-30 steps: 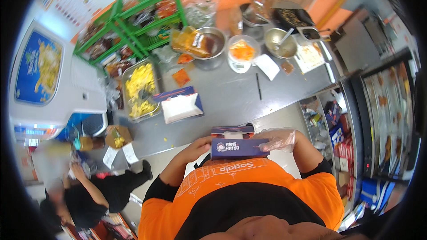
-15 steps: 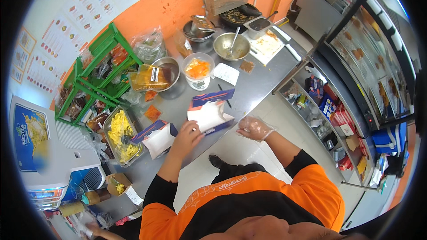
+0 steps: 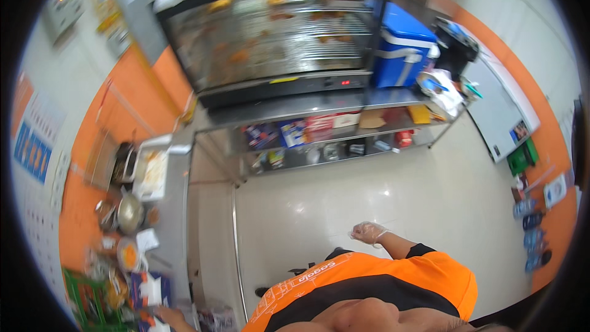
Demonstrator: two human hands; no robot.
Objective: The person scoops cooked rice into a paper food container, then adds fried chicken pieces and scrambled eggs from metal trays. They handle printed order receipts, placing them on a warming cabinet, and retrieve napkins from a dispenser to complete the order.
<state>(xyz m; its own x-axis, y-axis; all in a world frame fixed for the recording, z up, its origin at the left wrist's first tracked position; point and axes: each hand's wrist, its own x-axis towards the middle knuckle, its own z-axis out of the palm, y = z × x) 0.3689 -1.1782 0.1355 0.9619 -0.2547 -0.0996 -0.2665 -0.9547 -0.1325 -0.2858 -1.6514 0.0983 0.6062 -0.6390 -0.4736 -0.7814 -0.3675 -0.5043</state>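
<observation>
My right hand (image 3: pixel 367 232), in a clear plastic glove, hangs over the floor in front of my body. Its fingers are curled in, and nothing shows in them. At the bottom left, my left hand (image 3: pixel 169 316) lies beside the lower of two dark blue and white cardboard takeaway boxes on the steel counter. Blur and the picture's rim hide its fingers, so I cannot tell whether it touches that box. The other takeaway box (image 3: pixel 150 290) stands just beyond, its white inside showing. A bowl of orange food (image 3: pixel 129 256) sits past it.
Along the steel counter (image 3: pixel 173 193) at left are a metal bowl (image 3: pixel 130 212), a white cutting board (image 3: pixel 153 173) and a green crate (image 3: pixel 80 298). A glass heated display case (image 3: pixel 283 37) stands ahead on a shelved steel table, beside a blue cooler box (image 3: pixel 402 46). A chest freezer (image 3: pixel 501 107) is at right.
The view has swung right, from the counter to the display case and floor. My left hand and the boxes now sit at the lower left. My gloved right hand is away from the counter.
</observation>
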